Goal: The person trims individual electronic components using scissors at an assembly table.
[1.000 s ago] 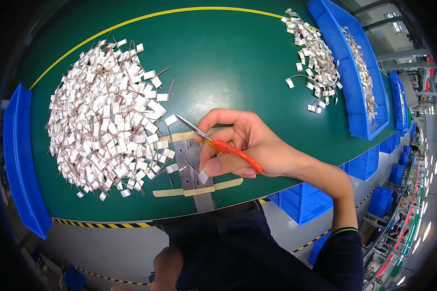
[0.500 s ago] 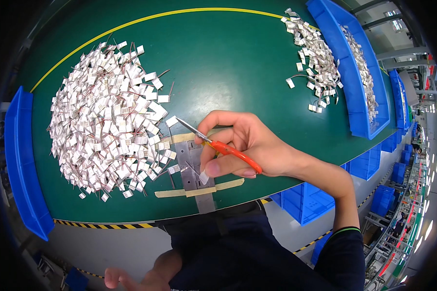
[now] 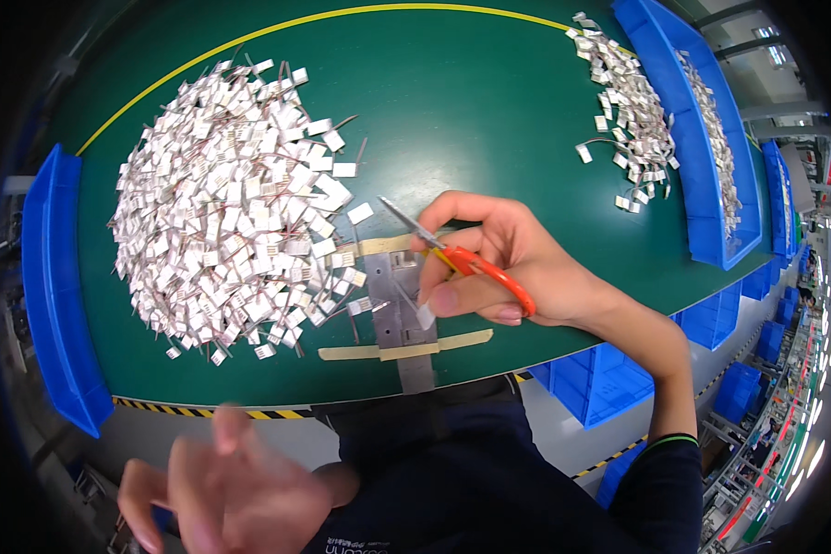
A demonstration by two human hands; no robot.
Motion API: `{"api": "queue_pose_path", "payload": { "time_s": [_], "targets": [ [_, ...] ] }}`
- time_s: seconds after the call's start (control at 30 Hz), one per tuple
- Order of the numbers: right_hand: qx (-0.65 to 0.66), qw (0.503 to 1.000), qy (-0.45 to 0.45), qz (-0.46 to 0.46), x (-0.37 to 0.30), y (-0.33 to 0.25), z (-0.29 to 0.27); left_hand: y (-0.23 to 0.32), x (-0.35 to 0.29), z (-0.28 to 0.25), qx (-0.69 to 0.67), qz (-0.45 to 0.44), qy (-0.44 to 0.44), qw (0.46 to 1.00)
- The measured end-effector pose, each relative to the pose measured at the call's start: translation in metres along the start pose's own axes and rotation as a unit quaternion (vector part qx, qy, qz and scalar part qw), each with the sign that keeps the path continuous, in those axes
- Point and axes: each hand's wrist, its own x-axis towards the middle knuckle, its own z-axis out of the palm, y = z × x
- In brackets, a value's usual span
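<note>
My right hand [image 3: 526, 277] is closed around small scissors [image 3: 491, 270] with orange-red handles, their blades pointing up and left. Between its thumb and a finger it also pinches a small white connector [image 3: 425, 317] with thin wires. Directly beneath is a grey metal plate [image 3: 388, 323], taped to the green table. A single white connector [image 3: 360, 213] lies just left of the scissors' tip, beside a large heap of white wired connectors [image 3: 231, 222]. At the lower left, off the table's near edge, my left hand [image 3: 240, 494] is blurred, fingers apart, holding nothing visible.
A blue tray [image 3: 55, 295] stands along the table's left end. At the far right, a smaller pile of connectors [image 3: 632, 115] lies by a blue bin [image 3: 679, 138] containing more. Blue crates [image 3: 600, 388] sit below the near edge. Beige tape strips [image 3: 466, 342] flank the plate.
My left hand has risen further into view, toward the table's near edge. The whole scene has shifted rightward and slightly up. My right hand keeps its grip over the plate.
</note>
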Motion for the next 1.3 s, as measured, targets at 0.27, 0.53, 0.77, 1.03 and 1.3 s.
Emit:
{"api": "queue_pose_path", "payload": {
  "time_s": [0.27, 0.53, 0.77, 1.03, 1.3],
  "targets": [
    [0.002, 1.0, 0.018, -0.011, 0.001, 0.002, 0.003, 0.014, -0.01, -0.039, 0.163, -0.256, -0.27, 0.914],
    [0.013, 0.999, 0.025, -0.024, 0.002, 0.003, 0.002, -0.001, -0.021, -0.005, -0.001, -0.322, -0.255, 0.912],
    [0.006, 0.999, 0.025, -0.029, 0.004, 0.005, 0.001, -0.002, -0.023, 0.0, -0.126, -0.399, -0.188, 0.889],
    [0.005, 0.999, 0.027, -0.036, -0.001, 0.002, 0.003, 0.004, -0.015, 0.0, 0.038, -0.27, -0.214, 0.938],
    [-0.024, 0.999, 0.033, -0.021, 0.0, 0.004, -0.002, 0.032, -0.007, 0.001, 0.27, 0.161, -0.23, 0.921]
  ]
}}
